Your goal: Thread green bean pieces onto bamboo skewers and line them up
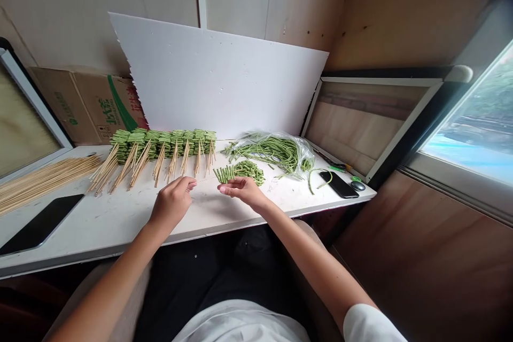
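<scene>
Shirt cloth (240,326) fills the nearest part of the view, below the white table (120,214). A dark phone (42,223) lies near the table's front edge at left.

Over the table, the left hand (172,197) pinches 1 thin stick (205,178) between thumb and fingers. The right hand (242,191) is closed narrowly on a row of cut green beans (224,173), held side by side just in front of a heap of cut pieces (252,171). The row should be light, firm but able to bend or split if squeezed, perhaps a little slick; a flat pinch across its middle would keep the pieces level. The stick looks stiff lengthwise yet easily snapped, so best held close to where it pushes. The right fingers partly cover the row, and I cannot tell whether the stick pierces it, nor count the pieces.

Beyond, loaded skewers (176,141) stand in about 8 clusters, too packed to count singly. Bare sticks (44,180) at left are cut off by the frame. Long beans (276,149) lie partly inside a clear bag (304,160), whose glare blurs them. A white board (228,80) rises behind, overlapping a cardboard box (88,101).
</scene>
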`<state>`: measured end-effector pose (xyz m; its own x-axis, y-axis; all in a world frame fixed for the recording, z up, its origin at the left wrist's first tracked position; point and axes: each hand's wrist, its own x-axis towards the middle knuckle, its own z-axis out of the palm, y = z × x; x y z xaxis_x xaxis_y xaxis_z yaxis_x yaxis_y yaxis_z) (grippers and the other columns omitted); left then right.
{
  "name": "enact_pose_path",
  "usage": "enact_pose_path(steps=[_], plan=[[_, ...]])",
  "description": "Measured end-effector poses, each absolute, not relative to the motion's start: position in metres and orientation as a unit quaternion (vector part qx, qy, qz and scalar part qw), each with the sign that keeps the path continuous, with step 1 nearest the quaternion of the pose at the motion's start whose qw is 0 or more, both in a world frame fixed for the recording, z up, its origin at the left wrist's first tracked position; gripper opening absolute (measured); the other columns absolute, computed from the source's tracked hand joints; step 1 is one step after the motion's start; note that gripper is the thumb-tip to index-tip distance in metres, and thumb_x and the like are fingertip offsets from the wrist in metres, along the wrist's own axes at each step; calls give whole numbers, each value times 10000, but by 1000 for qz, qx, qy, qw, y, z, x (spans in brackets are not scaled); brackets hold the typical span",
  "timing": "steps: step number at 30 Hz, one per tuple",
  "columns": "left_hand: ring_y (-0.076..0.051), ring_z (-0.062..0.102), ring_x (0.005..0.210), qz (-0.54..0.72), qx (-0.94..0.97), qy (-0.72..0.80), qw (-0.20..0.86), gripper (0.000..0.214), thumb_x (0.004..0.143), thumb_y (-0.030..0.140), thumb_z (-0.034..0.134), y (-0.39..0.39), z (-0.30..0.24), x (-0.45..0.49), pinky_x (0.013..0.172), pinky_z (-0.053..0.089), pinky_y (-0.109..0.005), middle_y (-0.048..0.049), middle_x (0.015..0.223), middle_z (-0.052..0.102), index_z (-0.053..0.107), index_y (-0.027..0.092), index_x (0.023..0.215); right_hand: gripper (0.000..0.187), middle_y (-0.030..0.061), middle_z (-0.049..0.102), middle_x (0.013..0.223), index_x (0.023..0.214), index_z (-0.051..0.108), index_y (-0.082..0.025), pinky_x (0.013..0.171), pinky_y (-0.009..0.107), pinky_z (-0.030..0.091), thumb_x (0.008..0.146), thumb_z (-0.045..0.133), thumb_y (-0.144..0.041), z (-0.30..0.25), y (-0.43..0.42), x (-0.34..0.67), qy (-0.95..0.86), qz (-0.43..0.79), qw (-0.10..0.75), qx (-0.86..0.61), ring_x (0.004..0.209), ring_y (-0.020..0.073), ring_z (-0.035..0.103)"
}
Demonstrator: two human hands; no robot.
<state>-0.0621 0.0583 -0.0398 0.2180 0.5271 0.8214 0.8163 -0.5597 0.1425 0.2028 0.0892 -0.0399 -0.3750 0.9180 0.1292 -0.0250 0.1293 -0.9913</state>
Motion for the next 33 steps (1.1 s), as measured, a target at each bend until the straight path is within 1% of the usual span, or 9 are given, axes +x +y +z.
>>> enact_pose_path(steps=[2, 5, 8, 12, 14, 18, 23, 29, 33], plan=[[-238, 789, 862, -443, -756, -454, 160, 289, 890, 37, 476, 61, -39, -69, 701, 585, -308, -45, 913, 814, 678, 236, 947, 483, 101, 841, 1101, 1068, 849, -238, 955, 433, 573, 703, 964, -532, -41, 100, 215, -670, 504, 398, -373, 1063, 294, 770], [-247, 783, 821, -444, -747, -472, 147, 241, 897, 94, 503, 67, -38, -80, 682, 581, -315, -43, 879, 813, 688, 245, 928, 338, 109, 842, 1060, 1005, 867, -238, 927, 470, 591, 815, 885, -518, -39, 124, 244, -726, 367, 390, -432, 993, 304, 774], [-244, 766, 762, -435, -748, -490, 106, 207, 917, 157, 505, 77, -40, -87, 664, 563, -314, -36, 821, 802, 689, 251, 898, 227, 94, 838, 1074, 1081, 856, -249, 898, 438, 595, 943, 759, -400, -38, 155, 279, -720, 191, 352, -567, 969, 286, 762], [-239, 717, 664, -412, -751, -515, 45, 199, 923, 220, 498, 89, -50, -88, 628, 532, -312, -28, 726, 764, 669, 251, 827, 316, 217, 794, 1186, 1230, 807, -136, 1033, 481, 489, 995, 612, -217, -39, 194, 313, -685, 82, 290, -663, 1288, 390, 614], [-241, 718, 671, -402, -756, -516, 29, 201, 920, 216, 492, 89, -58, -89, 622, 526, -311, -28, 747, 769, 662, 259, 821, 339, 223, 782, 1220, 1251, 797, -133, 1046, 448, 451, 1008, 566, -180, -40, 212, 322, -688, 50, 244, -682, 1348, 387, 548], [-240, 747, 730, -410, -749, -520, 18, 197, 949, 209, 492, 74, -78, -100, 656, 541, -303, -24, 822, 789, 661, 272, 871, 358, 213, 782, 1207, 1187, 818, -142, 1021, 416, 417, 1037, 494, -148, -39, 243, 330, -711, 9, 155, -686, 1321, 368, 524], [-226, 736, 745, -418, -735, -532, 33, 196, 961, 221, 488, 55, -92, -118, 690, 545, -295, -27, 845, 781, 666, 267, 890, 217, 205, 777, 1156, 1060, 835, -142, 1023, 394, 388, 1000, 630, -180, -39, 271, 333, -740, -16, 75, -668, 1291, 353, 511], [-224, 711, 733, -410, -733, -543, 20, 238, 990, 283, 463, 61, -87, -120, 697, 534, -307, -42, 816, 762, 672, 237, 886, 272, 186, 714, 1305, 1179, 776, -157, 1064, 415, 393, 1061, 552, -255, -46, 279, 330, -746, -34, 51, -663, 1312, 347, 481], [-221, 707, 743, -407, -744, -530, 21, 245, 999, 289, 459, 63, -90, -116, 708, 529, -309, -47, 839, 762, 665, 232, 880, 286, 170, 673, 1380, 1204, 766, -199, 1075, 431, 411, 1056, 589, -367, -49, 282, 327, -740, -29, 60, -670, 1343, 361, 463]])
